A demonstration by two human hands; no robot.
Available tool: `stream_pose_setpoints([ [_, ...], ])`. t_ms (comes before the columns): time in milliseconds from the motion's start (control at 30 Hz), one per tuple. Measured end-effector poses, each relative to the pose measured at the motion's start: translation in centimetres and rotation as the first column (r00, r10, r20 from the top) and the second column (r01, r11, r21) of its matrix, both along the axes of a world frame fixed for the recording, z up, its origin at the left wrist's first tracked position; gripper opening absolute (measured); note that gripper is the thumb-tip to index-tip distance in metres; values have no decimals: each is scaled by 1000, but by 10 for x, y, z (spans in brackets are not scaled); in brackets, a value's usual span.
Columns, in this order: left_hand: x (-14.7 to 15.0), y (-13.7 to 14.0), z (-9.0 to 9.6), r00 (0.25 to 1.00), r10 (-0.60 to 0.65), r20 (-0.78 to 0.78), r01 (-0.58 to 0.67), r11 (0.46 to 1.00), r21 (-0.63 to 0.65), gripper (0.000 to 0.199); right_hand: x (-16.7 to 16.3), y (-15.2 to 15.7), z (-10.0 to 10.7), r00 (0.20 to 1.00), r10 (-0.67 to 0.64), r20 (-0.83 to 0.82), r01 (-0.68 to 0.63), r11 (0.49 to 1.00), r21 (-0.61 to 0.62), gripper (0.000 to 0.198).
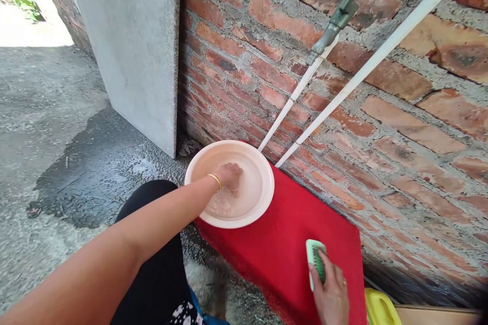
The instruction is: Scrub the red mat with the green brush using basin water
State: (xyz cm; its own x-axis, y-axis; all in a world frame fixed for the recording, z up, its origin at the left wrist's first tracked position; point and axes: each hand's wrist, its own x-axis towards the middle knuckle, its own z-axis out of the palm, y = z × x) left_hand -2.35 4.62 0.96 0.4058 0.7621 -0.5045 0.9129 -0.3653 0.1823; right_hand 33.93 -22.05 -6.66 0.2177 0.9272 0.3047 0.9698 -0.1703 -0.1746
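A round, pale pink basin (268,195) of water stands at the far end of a red cloth-covered surface (282,223). My left hand (230,176), with a gold bangle at the wrist, reaches into it. The fingers curl down toward the water, and whatever they hold, if anything, is hidden. Nearer to me, my right hand (332,287) grips a light green scrub brush (312,249) over the red cloth. Its darker green bristles show beside my fingers. Whether the brush touches the cloth is hard to tell.
A brick wall (404,162) runs along the right, with white pipes (366,73) and a grey tap (331,30) on it. A grey slab (133,45) leans behind the basin. Wet floor (99,177) lies at left; a yellow container (381,309) is at bottom right.
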Motion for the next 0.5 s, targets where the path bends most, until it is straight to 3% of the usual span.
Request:
stream_pose_setpoints([
  [133,-1,1,-4,1000,1,8,-1,1000,10,92,-68,11,1,953,280,-113,-286,958,-33,43],
  [233,-2,1,-6,1000,-5,18,4,1000,22,92,-98,51,2,930,347,-121,-355,933,-58,41],
  [367,-2,0,-8,1000,-2,5,2,999,35,91,-93,113,4,960,270,-77,-273,961,-35,48],
  [500,-2,0,-8,1000,1,4,-1,1000,30,91,-31,127,7,1000,21,15,-20,999,-25,59],
])
